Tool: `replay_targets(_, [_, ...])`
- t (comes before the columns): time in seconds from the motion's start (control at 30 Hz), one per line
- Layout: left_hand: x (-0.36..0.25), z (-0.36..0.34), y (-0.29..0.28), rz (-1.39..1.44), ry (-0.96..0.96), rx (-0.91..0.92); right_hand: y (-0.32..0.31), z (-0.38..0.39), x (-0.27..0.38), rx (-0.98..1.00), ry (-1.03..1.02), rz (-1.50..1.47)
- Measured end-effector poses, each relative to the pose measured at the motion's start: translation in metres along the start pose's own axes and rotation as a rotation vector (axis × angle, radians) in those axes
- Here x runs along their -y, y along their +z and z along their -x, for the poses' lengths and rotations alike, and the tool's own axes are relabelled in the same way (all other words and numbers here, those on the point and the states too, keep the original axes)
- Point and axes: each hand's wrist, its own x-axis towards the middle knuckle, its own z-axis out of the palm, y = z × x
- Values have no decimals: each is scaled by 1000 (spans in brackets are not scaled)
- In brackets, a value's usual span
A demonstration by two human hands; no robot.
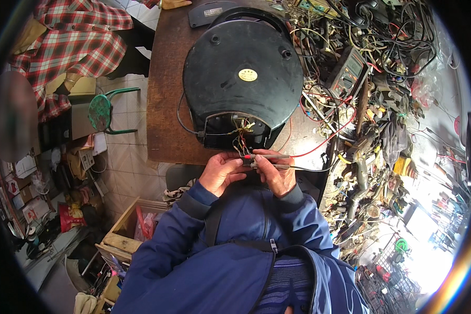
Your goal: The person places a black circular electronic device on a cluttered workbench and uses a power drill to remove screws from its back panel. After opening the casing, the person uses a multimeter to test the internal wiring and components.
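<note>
A round black appliance [235, 94] lies on the brown table [165, 104], its near compartment open. Thin coloured wires [241, 138] come out of the compartment toward my hands. My right hand [278, 178] grips two multimeter probes [273, 156], one with a red lead and one with a black lead, lying side by side. My left hand [218, 174] is closed, its fingertips pinching a small part at the wire ends that I cannot make out. The probe tips meet that spot between both hands. The multimeter [345, 70] leans at the right, its reading too small to tell.
Heaped cables and parts [371, 104] crowd the table's right side. A dark flat panel [210, 13] lies beyond the appliance, whose cord [179, 112] curves along its left. On the left are a person in a plaid shirt [83, 44], a green stool [100, 112] and a wooden crate [121, 240].
</note>
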Motion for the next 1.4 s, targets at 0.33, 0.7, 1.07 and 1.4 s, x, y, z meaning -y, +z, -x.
replay_targets(0.33, [0, -6, 6, -91, -54, -35, 1, 10, 0, -60, -15, -36])
replay_targets(0.7, [9, -17, 3, -241, 2, -24, 18, 22, 5, -336, -51, -219])
replay_targets(1.07, [10, -21, 4, -383, 47, -54, 41, 22, 0, -415, -106, -35])
replay_targets(1.4, [15, -25, -10, -556, 84, -34, 37, 16, -28, -429, -555, 469])
